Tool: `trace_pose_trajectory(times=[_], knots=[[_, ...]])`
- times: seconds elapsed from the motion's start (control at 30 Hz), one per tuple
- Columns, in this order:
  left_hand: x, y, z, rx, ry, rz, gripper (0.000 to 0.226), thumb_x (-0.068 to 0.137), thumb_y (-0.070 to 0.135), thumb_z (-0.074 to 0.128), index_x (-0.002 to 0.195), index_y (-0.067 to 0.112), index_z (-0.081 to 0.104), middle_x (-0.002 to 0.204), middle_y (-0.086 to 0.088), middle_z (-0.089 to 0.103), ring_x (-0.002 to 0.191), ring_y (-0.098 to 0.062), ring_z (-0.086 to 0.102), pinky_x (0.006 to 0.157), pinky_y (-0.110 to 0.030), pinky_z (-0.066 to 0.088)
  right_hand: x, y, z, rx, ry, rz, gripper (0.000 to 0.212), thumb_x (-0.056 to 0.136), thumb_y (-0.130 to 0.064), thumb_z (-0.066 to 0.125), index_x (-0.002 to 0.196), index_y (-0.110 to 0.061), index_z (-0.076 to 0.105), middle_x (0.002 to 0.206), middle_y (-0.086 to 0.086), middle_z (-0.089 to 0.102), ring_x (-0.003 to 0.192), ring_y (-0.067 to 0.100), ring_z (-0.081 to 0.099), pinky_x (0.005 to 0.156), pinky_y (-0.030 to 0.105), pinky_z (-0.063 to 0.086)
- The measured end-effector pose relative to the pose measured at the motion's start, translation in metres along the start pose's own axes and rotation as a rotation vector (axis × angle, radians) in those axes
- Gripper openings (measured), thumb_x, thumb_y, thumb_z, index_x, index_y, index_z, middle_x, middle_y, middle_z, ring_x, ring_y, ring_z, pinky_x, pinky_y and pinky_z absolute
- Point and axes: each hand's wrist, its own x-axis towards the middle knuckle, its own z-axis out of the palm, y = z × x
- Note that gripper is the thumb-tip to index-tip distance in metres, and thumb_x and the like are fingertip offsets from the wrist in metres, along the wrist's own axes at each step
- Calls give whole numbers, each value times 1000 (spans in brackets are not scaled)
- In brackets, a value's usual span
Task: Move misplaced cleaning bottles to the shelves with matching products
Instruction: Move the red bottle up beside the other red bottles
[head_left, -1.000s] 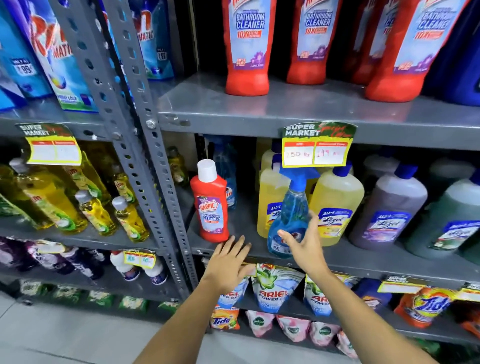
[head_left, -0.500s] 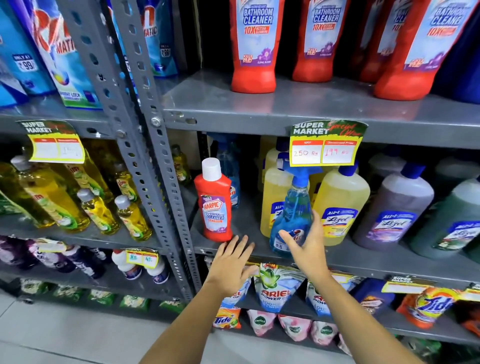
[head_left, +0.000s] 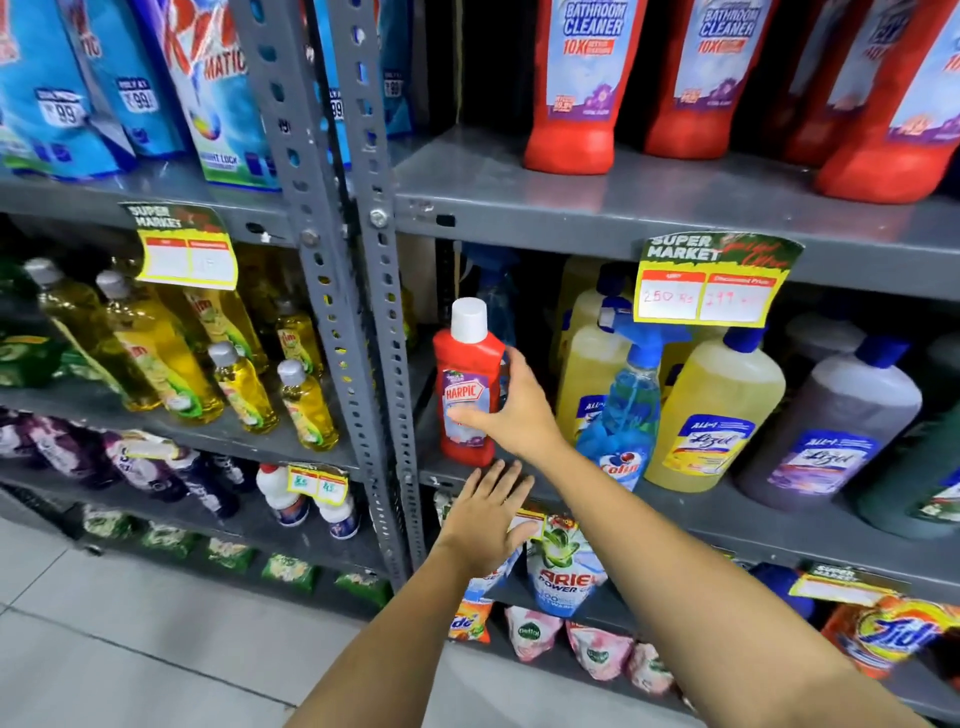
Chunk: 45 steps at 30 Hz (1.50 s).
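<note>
A small red Harpic bottle (head_left: 464, 364) with a white cap stands upright at the left end of the middle shelf (head_left: 727, 519). My right hand (head_left: 511, 410) wraps around its right side, thumb across the label. My left hand (head_left: 485, 512) hovers flat and open just below it, at the shelf's front edge. On the shelf above stand several large red bathroom cleaner bottles (head_left: 576, 88). A blue Colin spray bottle (head_left: 626, 410) stands right of my right hand, among yellow Lizol bottles (head_left: 711, 410).
A grey perforated upright (head_left: 376, 312) divides the two racks. Yellow dish liquid bottles (head_left: 244, 389) fill the left rack, blue detergent packs (head_left: 208, 88) above them. Purple and green Lizol bottles (head_left: 831, 421) stand at right. Detergent pouches (head_left: 563, 571) hang below. A price tag (head_left: 714, 280) hangs from the upper shelf edge.
My right hand left the blue spray bottle, moved left and closed around the red Harpic bottle. My left hand stayed below the shelf edge. The camera moved closer.
</note>
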Motion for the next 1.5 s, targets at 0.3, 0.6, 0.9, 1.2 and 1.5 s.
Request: trace_pose_trajectory(times=[0.3,0.6,0.9,1.2,1.5], knots=[[-6,0,-7,18,-3,-8,84,84,63,-4,152,18,15,161,-4,12,147,-19,0,117,-45,-1,-4,3,13,-110,136,-11,51,76,-27,80,120,-14,58,110,6,72,100,23,69,91,45,55],[-35,-19,-76,25,295,45,62,100,55,24,152,21,22,160,1,14,146,-11,-6,117,-48,4,-65,-99,-68,94,218,-341,42,73,-9,81,99,-34,61,92,-14,70,86,1,67,81,27,55],[-8,7,-235,-24,836,149,51,100,31,46,144,9,38,155,-7,30,146,-22,13,117,-46,17,-74,-209,-196,339,440,-590,33,71,-11,78,102,-9,64,97,11,72,86,16,69,83,35,59],[48,36,-293,153,918,36,48,96,50,38,121,16,61,124,0,63,126,-24,48,110,-62,16,-5,-229,-254,214,521,-376,30,81,0,74,88,-23,57,113,14,70,82,9,68,64,21,56],[48,34,-292,186,931,23,45,96,53,38,119,21,61,122,3,64,115,-18,55,102,-53,26,27,-218,-248,163,463,-313,34,83,-19,76,113,-18,59,112,4,70,103,19,68,95,43,55]])
